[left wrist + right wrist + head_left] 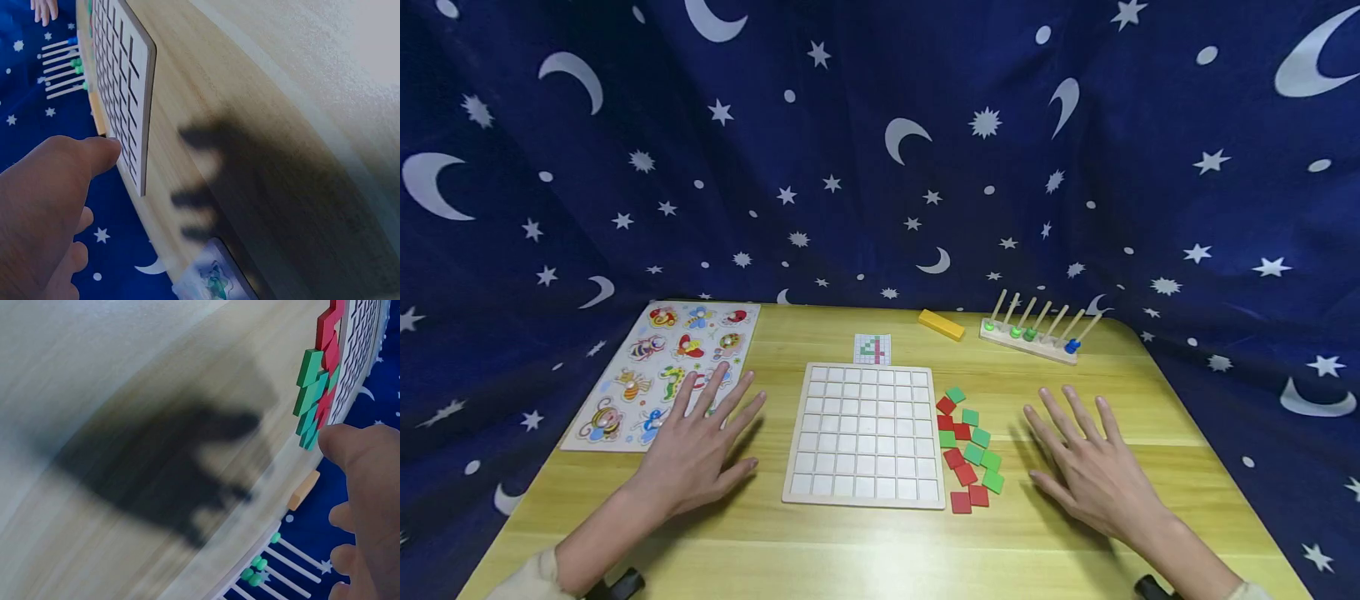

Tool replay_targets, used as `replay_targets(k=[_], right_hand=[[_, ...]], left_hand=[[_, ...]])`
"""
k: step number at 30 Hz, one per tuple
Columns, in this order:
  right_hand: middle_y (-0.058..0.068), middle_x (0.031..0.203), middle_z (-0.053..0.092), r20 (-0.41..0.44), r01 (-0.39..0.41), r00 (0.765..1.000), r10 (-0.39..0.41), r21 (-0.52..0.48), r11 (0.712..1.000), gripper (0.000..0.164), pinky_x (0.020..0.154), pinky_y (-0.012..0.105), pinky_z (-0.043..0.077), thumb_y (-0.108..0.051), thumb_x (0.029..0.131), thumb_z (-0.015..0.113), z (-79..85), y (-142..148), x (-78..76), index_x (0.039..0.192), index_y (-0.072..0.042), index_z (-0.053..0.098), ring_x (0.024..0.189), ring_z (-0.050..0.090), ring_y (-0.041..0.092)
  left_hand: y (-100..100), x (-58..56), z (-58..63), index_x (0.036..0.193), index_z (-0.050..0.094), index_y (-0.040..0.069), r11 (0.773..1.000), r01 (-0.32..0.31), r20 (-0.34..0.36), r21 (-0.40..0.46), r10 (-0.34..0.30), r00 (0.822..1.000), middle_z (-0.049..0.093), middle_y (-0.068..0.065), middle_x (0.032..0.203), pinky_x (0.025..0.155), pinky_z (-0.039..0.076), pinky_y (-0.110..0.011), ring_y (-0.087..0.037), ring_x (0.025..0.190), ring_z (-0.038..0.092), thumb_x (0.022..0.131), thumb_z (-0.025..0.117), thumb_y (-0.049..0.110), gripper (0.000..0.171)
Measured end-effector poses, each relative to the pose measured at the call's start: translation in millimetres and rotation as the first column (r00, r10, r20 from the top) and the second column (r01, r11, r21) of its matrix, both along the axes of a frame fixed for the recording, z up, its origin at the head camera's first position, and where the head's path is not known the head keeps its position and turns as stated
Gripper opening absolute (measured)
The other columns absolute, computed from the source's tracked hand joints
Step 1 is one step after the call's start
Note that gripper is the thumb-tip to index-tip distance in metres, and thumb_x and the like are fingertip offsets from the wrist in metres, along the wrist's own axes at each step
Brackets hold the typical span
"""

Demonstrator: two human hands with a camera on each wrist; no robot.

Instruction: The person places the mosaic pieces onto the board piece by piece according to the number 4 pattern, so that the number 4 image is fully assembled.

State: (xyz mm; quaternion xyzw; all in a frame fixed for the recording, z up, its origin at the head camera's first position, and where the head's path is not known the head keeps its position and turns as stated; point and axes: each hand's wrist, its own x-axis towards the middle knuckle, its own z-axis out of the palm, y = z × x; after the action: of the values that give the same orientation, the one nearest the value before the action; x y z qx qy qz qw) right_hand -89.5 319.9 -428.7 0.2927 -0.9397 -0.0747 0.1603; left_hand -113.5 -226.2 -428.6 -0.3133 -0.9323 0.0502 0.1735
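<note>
A white grid board [866,435] of square cells lies mid-table, its cells bare. Red tiles [966,475] and green tiles [992,482] are scattered along its right side. At the board's far edge lies a small pattern card [872,349] with a coloured figure on a grid. My left hand [696,454] hovers with spread fingers left of the board, partly over the insect puzzle [625,375], holding nothing. To the right of the tiles, my right hand [1093,471] is spread above the table, also holding nothing. Both wrist views show hand shadows on the wood.
A yellow block [941,325] lies at the back. Beside it stands a wooden peg rack [1030,340] with upright pegs and a few green and blue beads. A dark blue curtain [850,150] with moons and stars hangs behind the wooden table [850,550].
</note>
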Motion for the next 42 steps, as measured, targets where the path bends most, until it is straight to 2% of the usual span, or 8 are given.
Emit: replay_targets(k=[8, 13, 19, 23, 29, 34, 39, 42], right_hand=[[0.021, 0.159, 0.031, 0.0, 0.001, 1.0, -0.001, -0.002, 1.0, 0.076, 0.116, 0.066, 0.006, -0.064, 0.097, 0.04, 0.8, -2.3, -0.7, 0.148, -0.008, 0.049, 0.145, 0.022, 0.046], [0.021, 0.159, 0.03, 0.005, 0.006, 1.0, -0.007, 0.006, 1.0, 0.079, 0.115, 0.067, 0.006, -0.06, 0.091, 0.053, 2.5, -6.0, -4.4, 0.149, -0.007, 0.047, 0.146, 0.021, 0.046], [0.023, 0.157, 0.032, 0.032, 0.028, 0.999, -0.027, -0.007, 1.0, 0.08, 0.117, 0.064, 0.006, -0.059, 0.091, 0.054, 1.0, -11.7, -7.8, 0.15, -0.005, 0.044, 0.144, 0.026, 0.046], [0.025, 0.157, 0.032, 0.091, 0.067, 0.994, -0.059, -0.084, 0.994, 0.081, 0.117, 0.062, 0.013, -0.055, 0.093, 0.058, -2.6, -16.8, -9.0, 0.151, -0.002, 0.041, 0.142, 0.031, 0.046], [0.026, 0.156, 0.032, 0.188, 0.151, 0.976, -0.111, -0.216, 0.965, 0.082, 0.107, 0.065, 0.033, -0.048, 0.092, 0.066, -10.4, -25.6, -7.6, 0.152, 0.001, 0.038, 0.141, 0.033, 0.046], [0.026, 0.154, 0.037, 0.201, 0.176, 0.972, -0.121, -0.287, 0.941, 0.08, 0.104, 0.064, 0.038, -0.046, 0.092, 0.068, -18.6, -31.1, -3.7, 0.151, 0.002, 0.04, 0.137, 0.039, 0.046], [0.026, 0.152, 0.04, 0.19, 0.175, 0.975, -0.117, -0.323, 0.93, 0.079, 0.103, 0.062, 0.04, -0.044, 0.093, 0.068, -23.3, -32.8, -1.5, 0.149, 0.003, 0.042, 0.136, 0.042, 0.046], [0.026, 0.151, 0.041, 0.188, 0.171, 0.976, -0.112, -0.331, 0.928, 0.078, 0.102, 0.062, 0.041, -0.044, 0.093, 0.068, -23.8, -32.5, -2.9, 0.148, 0.005, 0.043, 0.136, 0.042, 0.046]], left_hand=[[-1.0, 0.5, -0.3, 0.15, 0.048, 0.012, 1.0, -0.015, 0.023, 0.011, 0.014, 1.0, 0.025, -0.017, 0.162, 0.116, 0.0, -0.065, -0.04, 0.151, 0.0, 0.094, 0.009, 0.074, 0.092], [-0.6, -2.0, 2.0, 0.151, 0.047, 0.013, 1.0, -0.017, 0.022, 0.001, 0.017, 1.0, 0.024, -0.017, 0.163, 0.116, -0.001, -0.064, -0.04, 0.151, 0.0, 0.094, 0.009, 0.073, 0.091], [2.1, -1.9, -0.6, 0.153, 0.042, 0.011, 0.999, -0.029, 0.097, 0.027, 0.026, 0.995, 0.025, -0.018, 0.162, 0.117, -0.002, -0.064, -0.041, 0.15, 0.006, 0.09, 0.056, 0.065, 0.084], [10.4, 0.1, -5.9, 0.155, 0.038, 0.01, 0.987, -0.019, 0.222, 0.161, -0.017, 0.975, 0.029, -0.018, 0.16, 0.118, 0.008, -0.061, -0.041, 0.148, 0.019, 0.088, 0.07, 0.052, 0.085], [27.3, -0.6, -23.3, 0.153, 0.041, 0.008, 0.937, -0.034, 0.393, 0.348, -0.113, 0.913, 0.034, -0.014, 0.159, 0.112, 0.031, -0.057, -0.036, 0.145, 0.03, 0.092, 0.069, 0.043, 0.075], [34.3, -0.9, -41.7, 0.151, 0.045, 0.007, 0.941, -0.046, 0.453, 0.335, -0.118, 0.884, 0.035, -0.014, 0.158, 0.114, 0.031, -0.053, -0.033, 0.147, 0.028, 0.094, 0.067, 0.043, 0.071], [33.6, -0.2, -53.3, 0.155, 0.038, 0.01, 0.959, -0.013, 0.459, 0.282, -0.123, 0.88, 0.029, -0.013, 0.161, 0.117, 0.023, -0.054, -0.034, 0.148, 0.022, 0.097, 0.06, 0.047, 0.073], [32.1, 0.4, -56.8, 0.157, 0.034, 0.013, 0.964, -0.012, 0.446, 0.267, -0.112, 0.888, 0.025, -0.011, 0.163, 0.117, 0.019, -0.058, -0.034, 0.149, 0.02, 0.098, 0.057, 0.049, 0.073]])
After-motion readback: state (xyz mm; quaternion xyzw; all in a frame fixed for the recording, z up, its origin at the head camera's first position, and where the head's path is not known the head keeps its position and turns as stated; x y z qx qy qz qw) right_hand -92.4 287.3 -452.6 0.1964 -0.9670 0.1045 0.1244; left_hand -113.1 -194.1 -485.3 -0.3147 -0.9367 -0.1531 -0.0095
